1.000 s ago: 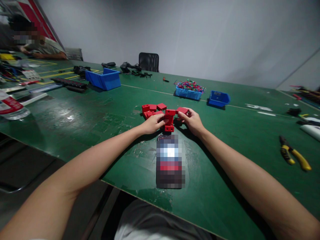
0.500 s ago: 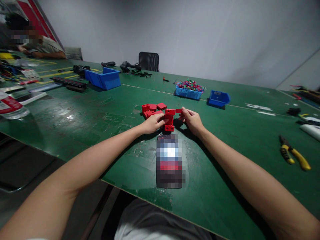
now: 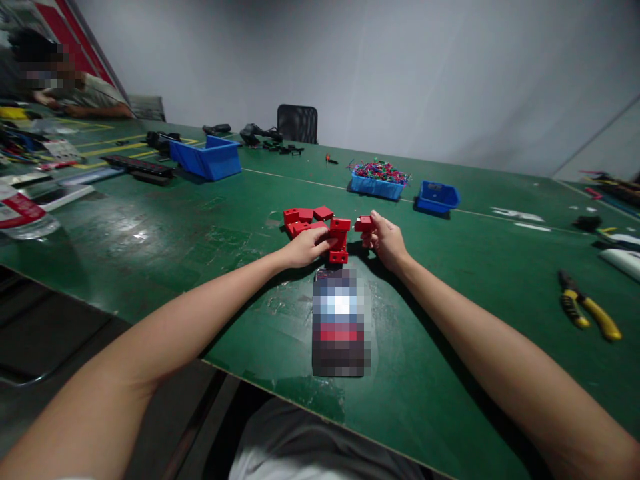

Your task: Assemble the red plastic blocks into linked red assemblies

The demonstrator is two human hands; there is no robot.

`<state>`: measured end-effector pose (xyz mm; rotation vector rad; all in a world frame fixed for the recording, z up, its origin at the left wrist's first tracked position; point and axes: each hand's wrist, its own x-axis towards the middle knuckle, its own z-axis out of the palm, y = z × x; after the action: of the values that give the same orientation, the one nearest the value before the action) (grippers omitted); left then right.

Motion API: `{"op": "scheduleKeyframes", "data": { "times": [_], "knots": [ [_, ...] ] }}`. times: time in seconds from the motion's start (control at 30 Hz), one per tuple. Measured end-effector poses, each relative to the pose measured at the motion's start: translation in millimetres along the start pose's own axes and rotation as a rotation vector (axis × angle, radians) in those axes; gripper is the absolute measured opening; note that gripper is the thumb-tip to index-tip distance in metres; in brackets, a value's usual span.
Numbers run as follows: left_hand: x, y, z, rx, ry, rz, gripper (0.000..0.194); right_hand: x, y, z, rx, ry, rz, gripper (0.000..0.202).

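Note:
My left hand [image 3: 306,249] is closed on an upright red block piece [image 3: 339,241] that stands on the green table [image 3: 250,320]. Between the fingertips of my right hand [image 3: 385,239] is a small red block [image 3: 364,224], held a short gap to the right of the upright piece. Several more red blocks [image 3: 300,215] lie just behind my left hand, partly hidden by it. Nearer to me, a phone [image 3: 341,327] with a blurred screen lies flat in front of both hands.
Behind the hands stand a blue bin [image 3: 215,160], a bin of colourful small parts [image 3: 379,187] and a small blue bin [image 3: 438,198]. Yellow-handled pliers [image 3: 585,307] lie at right, a bottle [image 3: 23,213] at far left. A person [image 3: 95,97] sits at the back left.
My right hand has moved slightly right, away from the upright red piece, and the small red block in its fingers has turned, showing more of its face. The left hand stays in place.

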<state>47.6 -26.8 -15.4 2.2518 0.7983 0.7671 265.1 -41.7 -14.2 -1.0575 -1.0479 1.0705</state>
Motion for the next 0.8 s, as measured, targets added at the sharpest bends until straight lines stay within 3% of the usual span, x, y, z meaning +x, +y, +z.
{"op": "scheduleKeyframes", "data": {
  "times": [0.17, 0.37, 0.6, 0.8],
  "knots": [
    [0, 1, -0.6, 0.004, 0.001, -0.002, 0.031, -2, -3, 2, -0.024, 0.027, 0.057, 0.05],
    [0, 4, -0.7, 0.002, -0.001, -0.011, 0.032, -1, -1, 1, -0.039, 0.015, 0.025, 0.052],
    [0, 5, -0.5, 0.03, 0.007, -0.024, 0.033, -8, 0, 7, -0.164, 0.05, -0.111, 0.051],
    [2, 4, 2.0, 0.068, 0.035, -0.038, 0.03, -19, 1, 16, -0.171, 0.043, -0.293, 0.039]
  ]
}}
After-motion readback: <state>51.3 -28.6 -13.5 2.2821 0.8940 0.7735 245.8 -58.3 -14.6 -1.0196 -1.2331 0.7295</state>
